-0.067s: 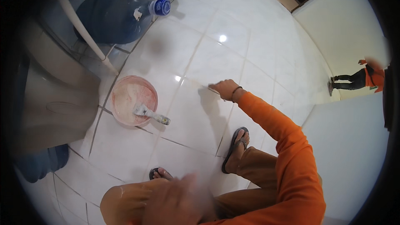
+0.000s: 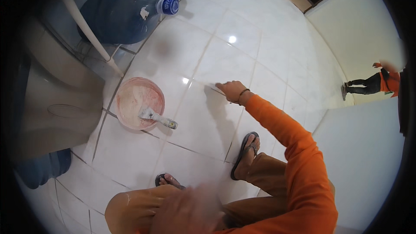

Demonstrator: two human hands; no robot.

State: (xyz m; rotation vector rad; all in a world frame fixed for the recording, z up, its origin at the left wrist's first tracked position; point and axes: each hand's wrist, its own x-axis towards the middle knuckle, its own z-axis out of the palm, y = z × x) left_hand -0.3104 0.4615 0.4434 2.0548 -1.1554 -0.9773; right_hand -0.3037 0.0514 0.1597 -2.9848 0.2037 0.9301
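Observation:
My right hand (image 2: 233,92) is low over the white floor tiles (image 2: 221,65), at a joint between them. Its fingers are drawn together and the fingertips point left along the joint. What they hold, if anything, is too small to make out; a short dark line shows by the fingertips. My left hand (image 2: 186,210) is in front of my left knee, close and smeared, so its fingers do not show clearly. To the left of the right hand stands a pinkish round bowl (image 2: 161,96) with pale paste inside. A paste-smeared putty knife (image 2: 164,120) leans over its rim, untouched.
Large blue water bottles (image 2: 119,13) lie on a white rack (image 2: 86,24) at the upper left. A grey bin-like object (image 2: 65,99) stands below it. My sandalled feet (image 2: 248,154) are on the tiles. Another person (image 2: 372,82) in orange stands far right by a pale wall.
My right hand has shifted slightly left and up along the tile joint. The left hand stays low and blurred; bowl and putty knife stay put.

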